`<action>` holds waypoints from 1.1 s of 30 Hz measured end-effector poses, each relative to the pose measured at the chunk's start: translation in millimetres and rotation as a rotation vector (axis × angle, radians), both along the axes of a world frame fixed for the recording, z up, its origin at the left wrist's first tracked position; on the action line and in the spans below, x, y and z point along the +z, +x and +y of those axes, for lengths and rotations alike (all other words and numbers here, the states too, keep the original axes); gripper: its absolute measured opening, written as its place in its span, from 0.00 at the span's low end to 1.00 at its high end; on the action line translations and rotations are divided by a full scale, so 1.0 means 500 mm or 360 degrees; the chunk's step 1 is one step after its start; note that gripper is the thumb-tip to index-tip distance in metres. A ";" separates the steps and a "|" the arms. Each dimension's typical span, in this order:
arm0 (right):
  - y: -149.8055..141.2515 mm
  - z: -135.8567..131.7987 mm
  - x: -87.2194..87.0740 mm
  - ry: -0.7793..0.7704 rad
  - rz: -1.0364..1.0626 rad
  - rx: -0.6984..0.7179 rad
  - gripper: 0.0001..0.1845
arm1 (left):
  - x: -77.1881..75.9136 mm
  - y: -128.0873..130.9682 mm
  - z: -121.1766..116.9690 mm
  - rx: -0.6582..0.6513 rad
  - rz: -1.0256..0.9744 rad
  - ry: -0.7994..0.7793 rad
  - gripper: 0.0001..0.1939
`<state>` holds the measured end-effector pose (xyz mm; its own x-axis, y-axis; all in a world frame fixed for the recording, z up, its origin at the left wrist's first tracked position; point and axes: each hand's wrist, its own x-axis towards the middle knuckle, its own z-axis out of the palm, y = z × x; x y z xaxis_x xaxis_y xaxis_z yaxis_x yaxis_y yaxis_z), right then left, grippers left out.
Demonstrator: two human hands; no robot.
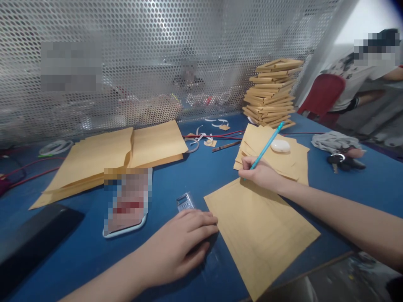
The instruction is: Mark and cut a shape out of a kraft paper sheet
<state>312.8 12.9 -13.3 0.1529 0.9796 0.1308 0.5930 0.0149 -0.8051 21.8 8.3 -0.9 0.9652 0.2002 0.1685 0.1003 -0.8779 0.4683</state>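
No legible writing is being shown on the brown sheet (261,230). The turquoise pen (266,147) is being held in the closed grip of the right hand (261,173) at the sheet's far corner. The left hand (179,247) is being rested, loosely curled, on a clear plastic ruler (186,202) just beside the sheet on the blue worktop (201,176).

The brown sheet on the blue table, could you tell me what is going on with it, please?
A person's right hand holds a teal pen with its tip at the far corner of the brown sheet. The left hand rests flat on the blue table at the sheet's left edge. More sheets lie beyond, and a folded stack stands at the back.
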 end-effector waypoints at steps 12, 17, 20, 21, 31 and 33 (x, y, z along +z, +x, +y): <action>0.000 0.001 0.002 -0.0011 -0.0036 0.0002 0.15 | -0.004 -0.003 0.000 0.0006 0.0027 -0.0009 0.19; 0.002 0.003 0.000 -0.0007 -0.0028 -0.0009 0.15 | -0.003 -0.002 0.000 0.0000 0.0019 -0.0005 0.19; 0.002 0.003 0.000 -0.0008 -0.0026 0.0000 0.16 | -0.004 -0.003 0.000 0.0003 0.0010 0.0009 0.18; 0.002 0.003 -0.001 -0.0009 -0.0029 0.0005 0.16 | -0.004 -0.004 0.000 0.0001 0.0010 0.0011 0.18; 0.011 0.004 -0.001 0.0135 -0.0027 0.0010 0.16 | -0.006 -0.002 0.001 0.0000 0.0013 0.0001 0.18; 0.013 0.005 -0.001 0.0137 -0.0023 0.0038 0.16 | -0.005 -0.003 0.001 -0.0002 0.0008 0.0002 0.18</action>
